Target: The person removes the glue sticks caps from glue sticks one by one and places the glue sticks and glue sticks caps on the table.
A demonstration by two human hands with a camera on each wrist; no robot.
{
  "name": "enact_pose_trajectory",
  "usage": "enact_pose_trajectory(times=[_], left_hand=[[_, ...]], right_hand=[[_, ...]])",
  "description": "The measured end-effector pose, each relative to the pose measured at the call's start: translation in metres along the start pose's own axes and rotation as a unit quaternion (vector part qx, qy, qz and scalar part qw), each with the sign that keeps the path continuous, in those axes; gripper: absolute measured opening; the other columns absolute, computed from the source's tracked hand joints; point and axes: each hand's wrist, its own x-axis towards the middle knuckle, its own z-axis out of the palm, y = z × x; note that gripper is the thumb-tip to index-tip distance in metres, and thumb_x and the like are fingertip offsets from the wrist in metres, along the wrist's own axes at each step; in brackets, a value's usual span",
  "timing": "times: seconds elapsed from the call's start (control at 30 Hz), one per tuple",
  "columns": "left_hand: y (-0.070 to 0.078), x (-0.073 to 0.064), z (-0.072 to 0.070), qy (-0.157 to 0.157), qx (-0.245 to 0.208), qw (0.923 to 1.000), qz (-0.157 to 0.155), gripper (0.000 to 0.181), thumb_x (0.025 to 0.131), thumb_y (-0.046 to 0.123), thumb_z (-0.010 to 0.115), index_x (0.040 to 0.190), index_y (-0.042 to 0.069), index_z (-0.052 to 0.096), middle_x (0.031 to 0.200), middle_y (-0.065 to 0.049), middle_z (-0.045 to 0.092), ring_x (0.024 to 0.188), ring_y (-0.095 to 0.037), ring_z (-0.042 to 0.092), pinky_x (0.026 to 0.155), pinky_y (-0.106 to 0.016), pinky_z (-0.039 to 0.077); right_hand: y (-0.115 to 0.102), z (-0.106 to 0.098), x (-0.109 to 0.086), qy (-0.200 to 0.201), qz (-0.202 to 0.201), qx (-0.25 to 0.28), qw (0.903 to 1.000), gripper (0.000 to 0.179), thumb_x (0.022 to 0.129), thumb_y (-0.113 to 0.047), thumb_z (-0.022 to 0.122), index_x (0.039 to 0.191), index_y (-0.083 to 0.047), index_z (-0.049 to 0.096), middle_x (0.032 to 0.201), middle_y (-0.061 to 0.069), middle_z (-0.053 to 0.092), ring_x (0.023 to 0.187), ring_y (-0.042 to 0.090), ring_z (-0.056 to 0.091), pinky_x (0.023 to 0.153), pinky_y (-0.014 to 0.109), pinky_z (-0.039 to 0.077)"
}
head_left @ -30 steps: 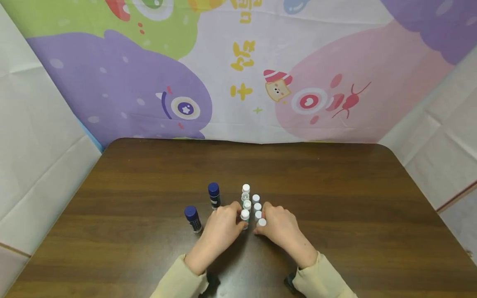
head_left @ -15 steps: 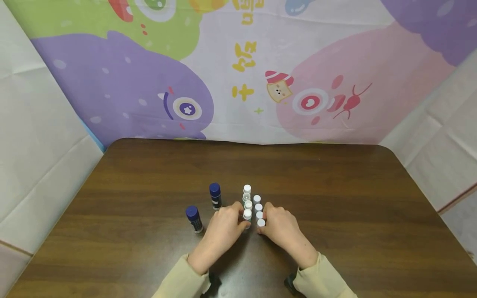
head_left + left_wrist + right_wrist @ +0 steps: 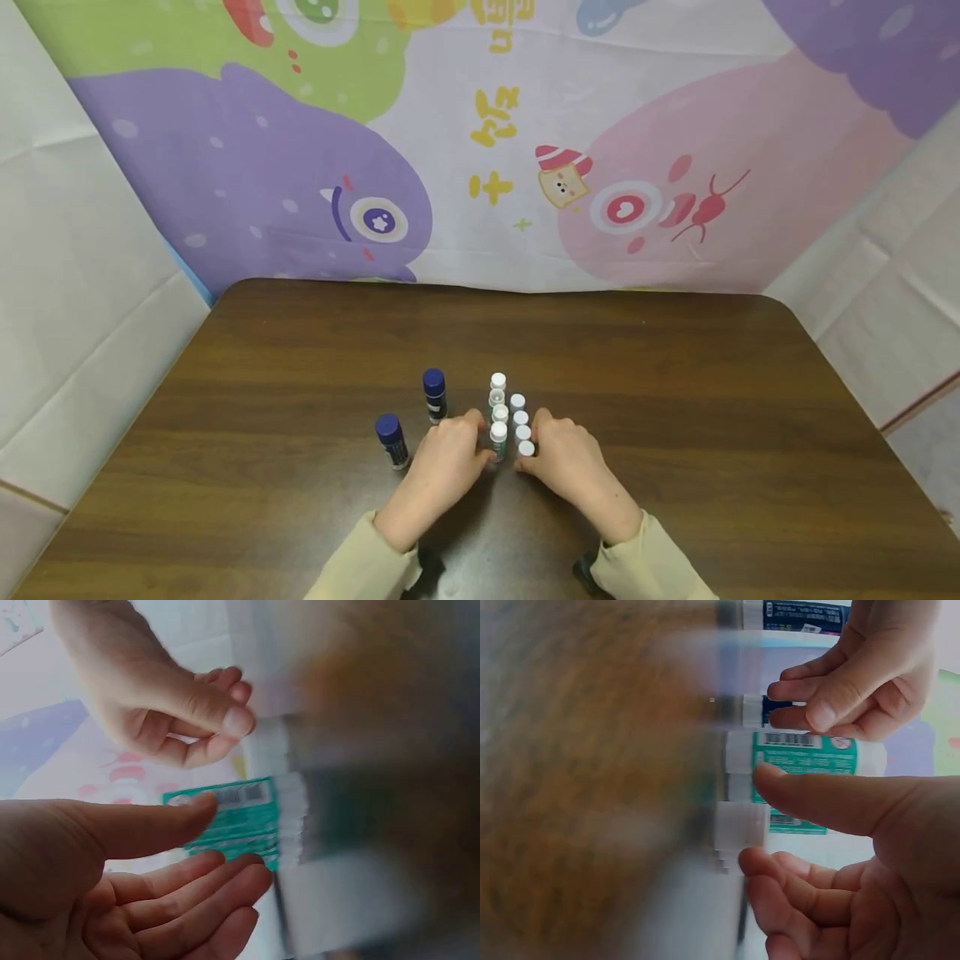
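Several white glue sticks with green labels stand upright in a row running away from me in the head view, with the front glue stick [image 3: 498, 446] nearest my left hand [image 3: 447, 454]. Its thumb and fingers lie on either side of the green label [image 3: 240, 814] in the left wrist view, loosely spread; contact is unclear. Just right of that row runs a second one of small white caps. My right hand [image 3: 567, 457] is beside the front cap [image 3: 526, 449]. In the right wrist view its thumb and fingers stand apart around a white cap [image 3: 741, 825].
Two dark tubes stand upright to the left, the nearer tube [image 3: 392, 443] close to my left wrist and the farther tube [image 3: 435, 396] behind it. Everything sits on a brown wooden table [image 3: 675, 358]. A cartoon-printed cloth [image 3: 480, 242] hangs at its far edge.
The front cap has shifted slightly left into line with its row. My left thumb has drawn back a little from the front glue stick, and more of its label shows.
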Motion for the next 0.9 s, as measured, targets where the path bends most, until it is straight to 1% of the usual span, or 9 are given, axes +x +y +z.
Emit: enact_pose_trajectory(times=[0.07, 0.13, 0.27, 0.37, 0.47, 0.57, 0.67, 0.8, 0.9], left_hand=[[0.001, -0.001, -0.005, 0.004, 0.007, 1.0000, -0.002, 0.023, 0.070, 0.014, 0.075, 0.083, 0.005, 0.058, 0.071, -0.005, 0.064, 0.062, -0.024, 0.061, 0.054, -0.035, 0.046], [0.002, -0.001, -0.012, 0.008, 0.011, 0.9999, -0.003, 0.022, 0.071, 0.013, 0.074, 0.084, 0.006, 0.059, 0.072, -0.004, 0.064, 0.061, -0.023, 0.061, 0.053, -0.035, 0.046], [0.003, -0.001, -0.032, 0.023, 0.015, 0.9996, -0.001, 0.020, 0.075, 0.016, 0.073, 0.087, 0.007, 0.060, 0.079, -0.003, 0.065, 0.066, -0.020, 0.062, 0.057, -0.034, 0.048], [0.002, -0.003, -0.048, 0.056, 0.016, 0.9983, 0.003, 0.020, 0.075, 0.019, 0.074, 0.088, 0.010, 0.062, 0.084, -0.001, 0.066, 0.072, -0.016, 0.063, 0.061, -0.032, 0.049], [0.000, -0.004, -0.062, 0.099, 0.010, 0.9950, 0.009, 0.018, 0.075, 0.020, 0.074, 0.087, 0.013, 0.063, 0.082, 0.002, 0.065, 0.071, -0.013, 0.060, 0.061, -0.030, 0.047], [-0.004, -0.005, -0.074, 0.140, 0.001, 0.9901, 0.014, 0.015, 0.076, 0.018, 0.073, 0.087, 0.014, 0.064, 0.080, 0.004, 0.064, 0.072, -0.012, 0.059, 0.061, -0.030, 0.046], [-0.011, -0.008, -0.081, 0.164, -0.004, 0.9863, 0.015, 0.015, 0.076, 0.015, 0.072, 0.088, 0.014, 0.064, 0.083, 0.003, 0.064, 0.078, -0.013, 0.060, 0.064, -0.031, 0.047], [-0.024, -0.015, -0.086, 0.165, -0.001, 0.9862, 0.018, 0.026, 0.074, 0.014, 0.074, 0.097, 0.010, 0.063, 0.092, -0.002, 0.064, 0.089, -0.017, 0.059, 0.072, -0.034, 0.048], [-0.034, -0.022, -0.088, 0.138, -0.020, 0.9901, 0.011, 0.040, 0.072, 0.017, 0.076, 0.107, 0.008, 0.059, 0.100, -0.005, 0.062, 0.095, -0.020, 0.058, 0.076, -0.036, 0.047]], right_hand=[[-0.002, -0.002, -0.002, -0.002, -0.002, -0.003, 1.0000, 0.040, 0.062, -0.028, 0.082, 0.076, -0.010, 0.049, 0.060, 0.000, 0.051, 0.051, 0.015, 0.049, 0.045, 0.030, 0.037], [-0.004, -0.005, -0.004, 0.001, -0.003, -0.008, 1.0000, 0.040, 0.062, -0.029, 0.082, 0.077, -0.009, 0.050, 0.060, 0.000, 0.052, 0.051, 0.015, 0.049, 0.045, 0.030, 0.037], [-0.009, -0.012, -0.007, 0.048, -0.018, -0.021, 0.9985, 0.039, 0.063, -0.028, 0.082, 0.076, -0.009, 0.050, 0.056, -0.001, 0.051, 0.049, 0.015, 0.047, 0.044, 0.029, 0.035], [-0.015, -0.017, -0.009, 0.103, -0.044, -0.021, 0.9935, 0.036, 0.064, -0.027, 0.081, 0.074, -0.010, 0.050, 0.053, -0.004, 0.048, 0.047, 0.013, 0.044, 0.043, 0.026, 0.033], [-0.023, -0.022, -0.011, 0.146, -0.072, -0.006, 0.9867, 0.031, 0.066, -0.024, 0.079, 0.075, -0.010, 0.053, 0.053, -0.006, 0.048, 0.047, 0.009, 0.043, 0.044, 0.023, 0.033], [-0.033, -0.025, -0.010, 0.171, -0.103, 0.019, 0.9797, 0.025, 0.069, -0.021, 0.077, 0.077, -0.011, 0.055, 0.057, -0.007, 0.049, 0.050, 0.006, 0.043, 0.047, 0.020, 0.034], [-0.044, -0.026, -0.008, 0.178, -0.150, 0.039, 0.9718, 0.021, 0.073, -0.021, 0.075, 0.077, -0.013, 0.056, 0.063, -0.009, 0.050, 0.055, 0.004, 0.044, 0.050, 0.018, 0.036], [-0.058, -0.021, -0.005, 0.172, -0.208, 0.049, 0.9615, 0.018, 0.077, -0.021, 0.072, 0.079, -0.015, 0.056, 0.070, -0.008, 0.053, 0.063, 0.004, 0.050, 0.055, 0.018, 0.041], [-0.068, -0.017, -0.002, 0.165, -0.239, 0.050, 0.9555, 0.016, 0.078, -0.020, 0.071, 0.083, -0.014, 0.057, 0.076, -0.006, 0.057, 0.069, 0.005, 0.055, 0.059, 0.019, 0.045]])
